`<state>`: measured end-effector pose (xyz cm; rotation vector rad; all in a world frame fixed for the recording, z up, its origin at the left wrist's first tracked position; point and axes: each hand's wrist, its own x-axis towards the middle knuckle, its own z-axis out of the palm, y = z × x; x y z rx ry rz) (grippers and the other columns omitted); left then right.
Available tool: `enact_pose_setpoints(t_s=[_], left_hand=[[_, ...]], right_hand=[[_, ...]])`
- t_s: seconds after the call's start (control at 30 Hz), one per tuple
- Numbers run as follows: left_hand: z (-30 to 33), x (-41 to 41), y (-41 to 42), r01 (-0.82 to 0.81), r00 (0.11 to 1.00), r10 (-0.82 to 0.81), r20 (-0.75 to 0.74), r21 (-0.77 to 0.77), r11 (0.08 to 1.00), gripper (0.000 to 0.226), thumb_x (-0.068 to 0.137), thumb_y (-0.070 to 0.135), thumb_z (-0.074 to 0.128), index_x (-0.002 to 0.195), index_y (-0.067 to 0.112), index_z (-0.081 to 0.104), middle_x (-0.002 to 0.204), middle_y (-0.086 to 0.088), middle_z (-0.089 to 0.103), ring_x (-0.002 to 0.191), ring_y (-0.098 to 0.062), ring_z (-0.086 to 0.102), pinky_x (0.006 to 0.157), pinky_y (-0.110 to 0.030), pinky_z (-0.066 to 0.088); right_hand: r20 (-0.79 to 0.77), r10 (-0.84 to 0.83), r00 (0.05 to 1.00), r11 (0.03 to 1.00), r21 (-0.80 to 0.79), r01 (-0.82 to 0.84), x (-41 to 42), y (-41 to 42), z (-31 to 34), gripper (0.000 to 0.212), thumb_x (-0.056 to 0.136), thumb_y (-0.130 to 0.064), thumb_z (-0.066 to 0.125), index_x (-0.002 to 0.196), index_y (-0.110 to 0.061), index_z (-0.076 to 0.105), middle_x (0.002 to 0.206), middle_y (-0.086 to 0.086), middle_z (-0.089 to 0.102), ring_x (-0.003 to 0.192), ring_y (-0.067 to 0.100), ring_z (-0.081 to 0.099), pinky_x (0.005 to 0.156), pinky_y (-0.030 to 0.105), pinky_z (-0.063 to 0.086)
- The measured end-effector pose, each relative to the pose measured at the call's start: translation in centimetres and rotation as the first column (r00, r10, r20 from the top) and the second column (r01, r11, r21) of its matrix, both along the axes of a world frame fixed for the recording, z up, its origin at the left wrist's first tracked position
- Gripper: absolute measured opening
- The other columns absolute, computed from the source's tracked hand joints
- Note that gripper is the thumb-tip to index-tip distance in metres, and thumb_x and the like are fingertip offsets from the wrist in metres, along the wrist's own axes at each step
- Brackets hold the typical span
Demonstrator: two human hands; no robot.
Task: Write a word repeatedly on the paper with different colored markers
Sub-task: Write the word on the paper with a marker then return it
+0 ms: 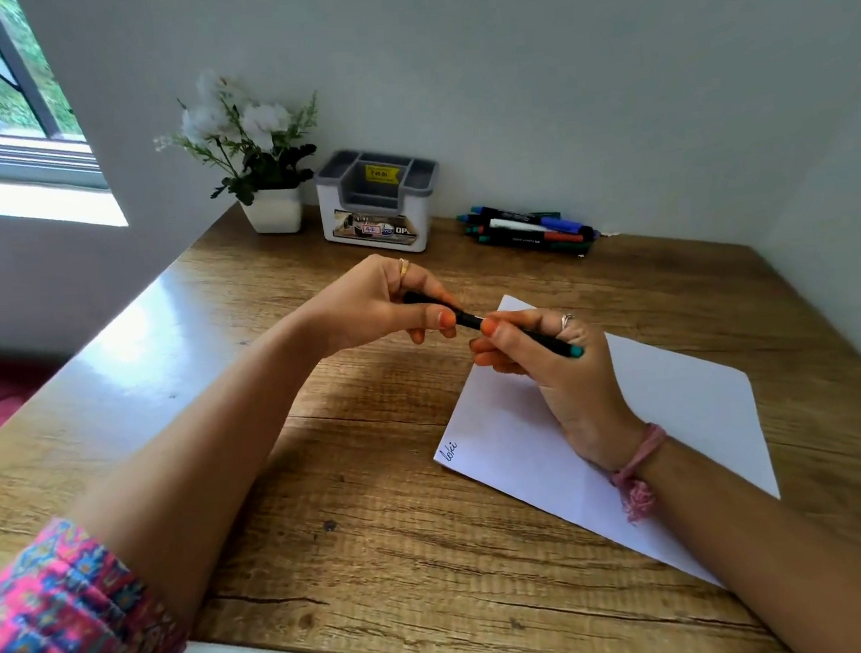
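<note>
Both hands meet above the wooden counter point(358, 486): the left hand point(380, 304) has its fingers curled round the black cap end of a marker point(532, 336), while the right hand point(550, 363) grips the black barrel, whose teal end sticks out past its knuckles. Under the right hand and wrist lies the white paper point(682, 409), with one small word point(449, 451) written near the corner closest to the left forearm. Beyond both hands, by the wall, lie the other markers point(529, 228), with a desk organizer point(377, 201) and a potted plant point(255, 149) further left.
</note>
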<state>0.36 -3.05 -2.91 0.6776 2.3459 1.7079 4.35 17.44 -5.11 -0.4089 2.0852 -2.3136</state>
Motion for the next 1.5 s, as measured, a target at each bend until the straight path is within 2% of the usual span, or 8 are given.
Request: enact_pose_setpoints(t_s=[0.17, 0.37, 0.5, 0.63, 0.83, 0.97, 1.13, 1.5], left_hand=[[0.3, -0.2, -0.7, -0.067, 0.991, 0.044, 0.127, 0.182, 0.981, 0.027, 0.067, 0.008, 0.070, 0.092, 0.010, 0.061, 0.086, -0.004, 0.075, 0.078, -0.012, 0.070, 0.070, -0.022, 0.056], [1.5, -0.6, -3.2, -0.393, 0.917, 0.313, 0.248, 0.425, 0.815, 0.025, 0.067, 0.009, 0.070, 0.088, 0.010, 0.057, 0.080, -0.006, 0.073, 0.075, -0.014, 0.071, 0.065, -0.020, 0.058], [2.7, -1.0, -4.7, -0.573, 0.802, 0.589, 0.096, 0.400, 0.715, 0.018, 0.072, 0.014, 0.076, 0.086, 0.011, 0.066, 0.082, -0.004, 0.071, 0.077, -0.015, 0.069, 0.071, -0.019, 0.057], [5.0, -2.7, -5.5, -0.692, 0.667, 0.738, -0.101, 0.285, 0.664, 0.026, 0.070, 0.020, 0.081, 0.093, 0.015, 0.068, 0.086, 0.001, 0.070, 0.079, -0.014, 0.068, 0.071, -0.024, 0.056], [9.1, -7.9, -5.2, -0.747, 0.557, 0.797, -0.232, 0.279, 0.604, 0.045, 0.065, 0.020, 0.085, 0.101, 0.015, 0.059, 0.096, 0.000, 0.071, 0.082, -0.011, 0.070, 0.069, -0.031, 0.058], [9.3, -11.6, -3.9, -0.731, 0.558, 0.792, -0.248, 0.305, 0.611, 0.040, 0.070, 0.014, 0.081, 0.104, 0.008, 0.060, 0.097, -0.003, 0.071, 0.075, -0.003, 0.066, 0.061, -0.014, 0.053], [8.0, -16.0, -3.0, -0.725, 0.573, 0.769, -0.284, 0.263, 0.637, 0.039, 0.075, 0.009, 0.077, 0.109, 0.001, 0.061, 0.103, -0.014, 0.070, 0.082, -0.018, 0.067, 0.078, -0.030, 0.057], [5.3, -19.9, 0.4, -0.740, 0.600, 0.651, -0.465, -0.013, 0.673, 0.041, 0.078, 0.019, 0.075, 0.116, 0.008, 0.066, 0.106, -0.011, 0.069, 0.099, -0.018, 0.063, 0.084, -0.014, 0.041]], right_hand=[[0.023, 0.077, 0.997, 0.997, 0.007, -0.077, -0.3, -0.3, 0.1, 0.020, 0.082, -0.016, 0.065, 0.100, -0.012, 0.069, 0.091, 0.007, 0.074, 0.088, 0.018, 0.071, 0.076, 0.022, 0.055], [-0.115, 0.153, 0.981, 0.914, 0.394, -0.096, -0.5, -0.3, -0.9, 0.036, 0.084, -0.009, 0.067, 0.115, -0.023, 0.057, 0.107, -0.007, 0.066, 0.098, 0.002, 0.063, 0.084, 0.019, 0.050], [-0.454, 0.316, 0.833, 0.638, 0.751, 0.167, -0.7, 0.4, -1.1, 0.031, 0.086, -0.011, 0.062, 0.116, -0.019, 0.061, 0.116, -0.007, 0.059, 0.105, 0.001, 0.053, 0.092, 0.015, 0.037], [-0.435, 0.365, 0.823, 0.463, 0.852, 0.245, -0.3, 0.1, -1.3, 0.036, 0.092, -0.034, 0.052, 0.126, -0.022, 0.054, 0.129, -0.005, 0.052, 0.119, 0.012, 0.046, 0.107, 0.032, 0.028], [-0.359, 0.311, 0.880, 0.488, 0.855, 0.176, -0.3, 0.0, -1.3, 0.045, 0.093, -0.043, 0.048, 0.132, -0.021, 0.047, 0.134, -0.007, 0.044, 0.122, 0.008, 0.039, 0.110, 0.025, 0.025], [-0.344, 0.302, 0.889, 0.495, 0.854, 0.162, -0.3, 0.0, -1.5, 0.046, 0.093, -0.046, 0.045, 0.133, -0.023, 0.045, 0.137, -0.010, 0.042, 0.125, 0.007, 0.037, 0.111, 0.026, 0.027], [-0.361, 0.318, 0.877, 0.516, 0.842, 0.160, -0.4, 0.2, -1.6, 0.042, 0.092, -0.049, 0.042, 0.129, -0.029, 0.048, 0.131, -0.017, 0.042, 0.119, 0.001, 0.037, 0.106, 0.018, 0.028], [-0.350, 0.361, 0.864, 0.533, 0.838, 0.117, -1.1, 0.4, -2.0, 0.038, 0.092, -0.047, 0.045, 0.125, -0.030, 0.052, 0.131, -0.017, 0.043, 0.121, -0.001, 0.036, 0.101, 0.011, 0.018]])
